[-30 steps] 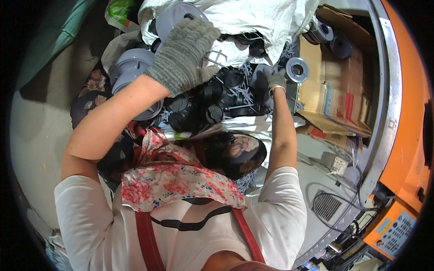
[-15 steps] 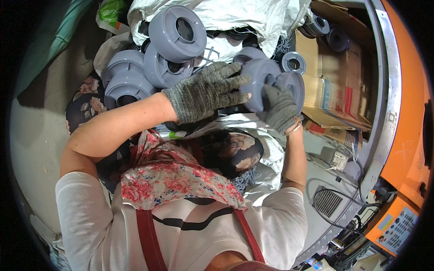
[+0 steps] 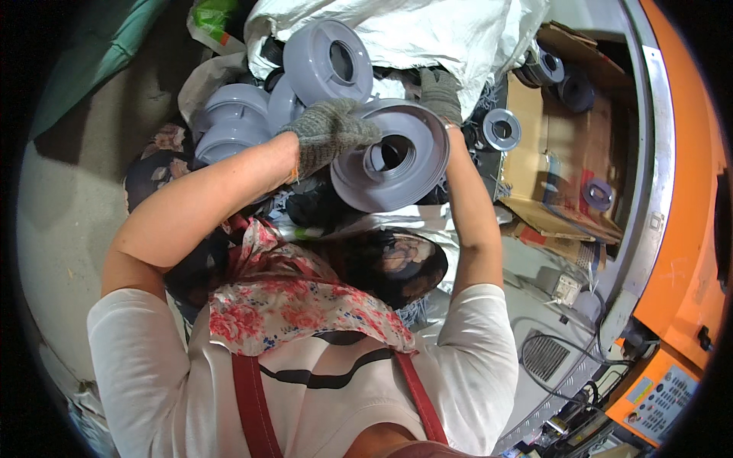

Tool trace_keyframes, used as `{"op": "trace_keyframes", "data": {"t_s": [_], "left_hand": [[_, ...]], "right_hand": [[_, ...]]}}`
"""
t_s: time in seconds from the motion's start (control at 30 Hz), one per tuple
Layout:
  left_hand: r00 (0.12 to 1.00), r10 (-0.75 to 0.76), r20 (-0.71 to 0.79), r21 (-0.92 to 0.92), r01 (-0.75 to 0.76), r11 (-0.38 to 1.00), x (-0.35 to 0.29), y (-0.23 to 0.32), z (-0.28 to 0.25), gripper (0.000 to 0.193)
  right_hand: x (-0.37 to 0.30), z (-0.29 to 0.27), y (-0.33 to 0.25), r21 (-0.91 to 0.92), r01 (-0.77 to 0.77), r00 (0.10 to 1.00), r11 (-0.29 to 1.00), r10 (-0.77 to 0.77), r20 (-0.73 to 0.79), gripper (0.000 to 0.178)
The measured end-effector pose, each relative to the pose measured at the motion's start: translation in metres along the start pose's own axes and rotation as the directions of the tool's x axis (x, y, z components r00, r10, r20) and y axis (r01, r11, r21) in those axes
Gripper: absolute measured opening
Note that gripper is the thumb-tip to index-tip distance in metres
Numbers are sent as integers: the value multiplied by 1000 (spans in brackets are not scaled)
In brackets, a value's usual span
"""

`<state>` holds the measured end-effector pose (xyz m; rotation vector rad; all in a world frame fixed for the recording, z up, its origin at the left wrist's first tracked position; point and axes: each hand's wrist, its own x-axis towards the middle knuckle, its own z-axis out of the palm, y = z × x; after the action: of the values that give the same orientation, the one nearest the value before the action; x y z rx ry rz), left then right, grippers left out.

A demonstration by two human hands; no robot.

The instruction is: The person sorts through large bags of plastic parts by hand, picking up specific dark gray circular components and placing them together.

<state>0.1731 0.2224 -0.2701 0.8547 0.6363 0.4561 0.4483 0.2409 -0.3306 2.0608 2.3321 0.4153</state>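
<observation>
My left hand [image 3: 334, 136], in a grey knitted glove, is closed on the rim of a large grey plastic flanged ring [image 3: 357, 185]. The ring is tilted, its round central hole facing up. My right hand [image 3: 440, 95], gloved alike, reaches past the ring to dark parts at the edge of a white sack [image 3: 382, 30]; its fingertips are hidden there. Beyond my left hand, another large grey ring [image 3: 317, 65] leans on the pile. More grey rings [image 3: 233, 114] are stacked to the left, beside my knee.
An open cardboard box [image 3: 542, 145] stands at the right with a small grey ring [image 3: 597, 195] inside. Another small ring [image 3: 502, 130] lies by its near-left edge. Cables [image 3: 527, 347] hang near an orange machine [image 3: 687, 229] at the far right.
My right hand has left the grey ring and moved away to the sack's edge. My left hand now grips the ring, closer to me. A small grey ring now shows in the box.
</observation>
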Motion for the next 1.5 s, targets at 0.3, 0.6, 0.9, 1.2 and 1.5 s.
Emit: {"op": "trace_keyframes", "data": {"t_s": [0.3,0.6,0.9,1.2,1.5], "left_hand": [[995,-29,92,-117,40,992,-7,15,-9,26],[982,-152,-115,-358,102,928,-3,8,2,20],[981,-130,145,-477,184,859,-13,7,-2,23],[862,369,348,59,-413,909,-3,-1,-17,28],[942,144,303,-125,-111,986,-18,20,1,34]], "right_hand": [[-44,-49,10,168,-232,971,958,217,105,32],[-98,-138,-8,549,-651,625,524,780,-4,24],[-78,-151,-98,546,33,999,837,-31,-13,39],[-56,-187,-103,385,110,977,916,-172,129,77],[-55,-160,-90,839,-388,916,381,261,305,62]]}}
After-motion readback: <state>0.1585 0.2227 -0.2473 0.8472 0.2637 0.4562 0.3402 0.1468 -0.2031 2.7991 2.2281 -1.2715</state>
